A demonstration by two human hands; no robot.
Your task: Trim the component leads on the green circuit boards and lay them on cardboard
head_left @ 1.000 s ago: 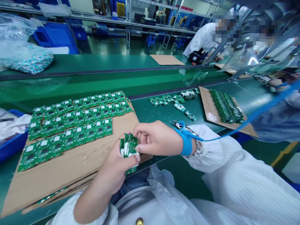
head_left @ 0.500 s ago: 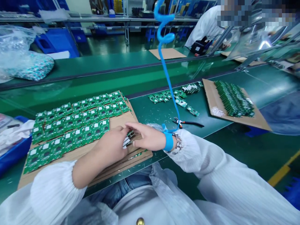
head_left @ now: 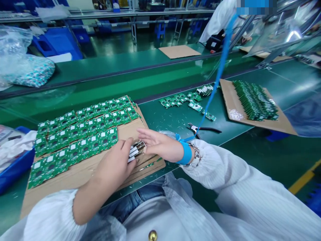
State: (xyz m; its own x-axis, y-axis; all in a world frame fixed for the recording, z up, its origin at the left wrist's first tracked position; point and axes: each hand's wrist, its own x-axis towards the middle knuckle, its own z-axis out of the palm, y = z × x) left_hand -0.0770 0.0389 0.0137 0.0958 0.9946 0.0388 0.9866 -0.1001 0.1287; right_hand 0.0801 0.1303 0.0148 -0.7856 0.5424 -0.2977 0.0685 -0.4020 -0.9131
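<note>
- Over the cardboard (head_left: pixel 127 130), your left hand (head_left: pixel 114 162) is closed around a small bundle of boards (head_left: pixel 133 151), pale edges up; whether they rest on the sheet is hidden.
- Your right hand (head_left: pixel 163 146) is spread wide, thumb apart, at the bundle's far ends; you can't tell from here whether it touches them.
- With only one hand clearly gripping, the bundle could fan out or slip if you loosen your fingers.
- Your left hand is just beside the nearest of the rows of boards (head_left: pixel 85 129); a careless knuckle could skew it.
- The cord (head_left: pixel 218 78) from your wristband (head_left: pixel 186 152) passes by the cutters (head_left: pixel 209 129) and loose boards (head_left: pixel 195 106); a sharp pull could drag them.
</note>
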